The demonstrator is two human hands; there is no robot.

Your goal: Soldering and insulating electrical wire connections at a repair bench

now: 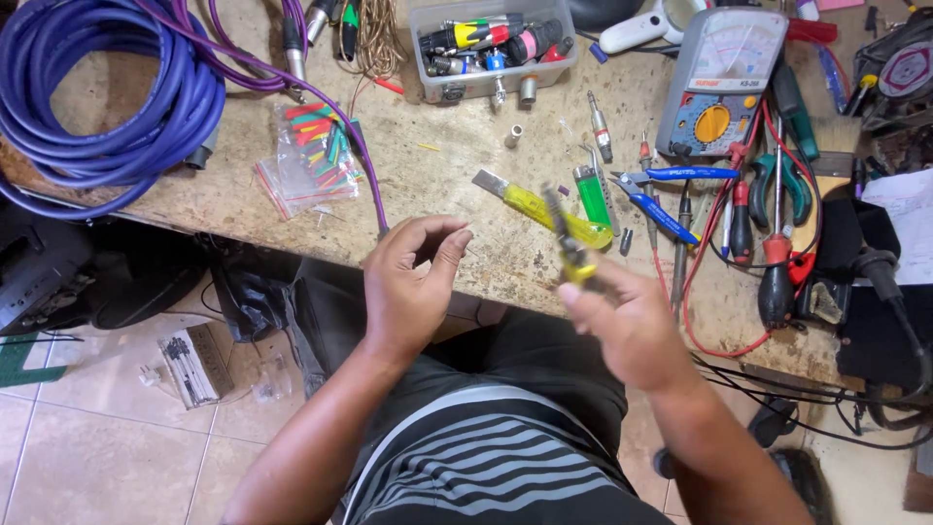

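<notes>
The workbench carried all the material in view. The largest item was a coil of purple cable at the far left; one strand ran from it across the bench to the near edge, ending just beside the left hand. That cable looked pliant but springy, and its free end would probably whip unless held close to the tip.

An analogue multimeter, grey with a yellow dial, lay at the upper right among red and black test leads. A clear plastic box of assorted connectors sat at the top centre. Clear bags of coloured sleeving, in red, green and yellow, lay between the coil and the box. A small grey carton lay on the tiled floor below.

The right hand was closed around a small yellow-handled tool, blurred, held just above the bench's near edge. It appeared light, rigid and narrow, with a pointed working end; the handle seemed the safe place to take it. The left hand held nothing visible; its fingers curled loosely inward, thumb and fingertips apart.

A green lighter and blue cutters lay just beyond.
</notes>
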